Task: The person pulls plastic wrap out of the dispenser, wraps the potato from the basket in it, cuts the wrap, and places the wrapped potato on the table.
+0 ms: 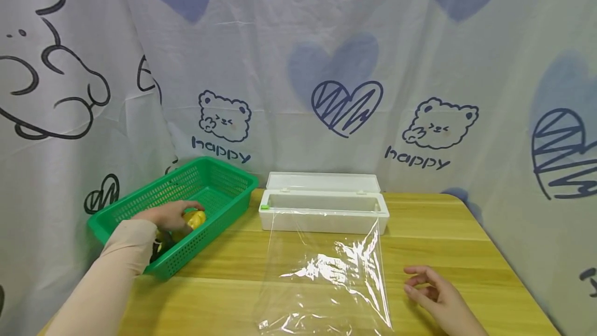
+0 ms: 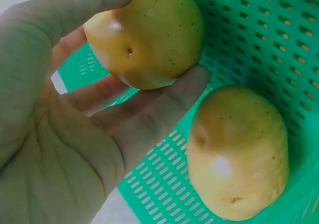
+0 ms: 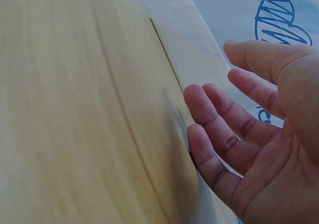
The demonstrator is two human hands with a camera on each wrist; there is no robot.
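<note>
In the head view my left hand (image 1: 170, 215) reaches down into a green perforated basket (image 1: 235, 210) at the left of the table. Its thumb and fingers hold a yellow-brown, speckled potato (image 2: 154, 40), seen close up in the left wrist view. A second potato (image 2: 239, 154) lies beside the fingertips against the basket's mesh. My right hand (image 1: 436, 294) is held near the front right of the table, fingers loosely bent and nothing in them. To its left, a clear sheet of plastic wrap (image 1: 326, 274) spreads forward from a white wrap dispenser (image 1: 322, 223).
The dispenser's lid (image 1: 323, 182) stands raised at the back, and a small green slider (image 1: 265, 207) sits at its left end. Behind the wooden table (image 1: 429, 232) hangs a printed curtain (image 1: 280, 66), which also closes in both sides.
</note>
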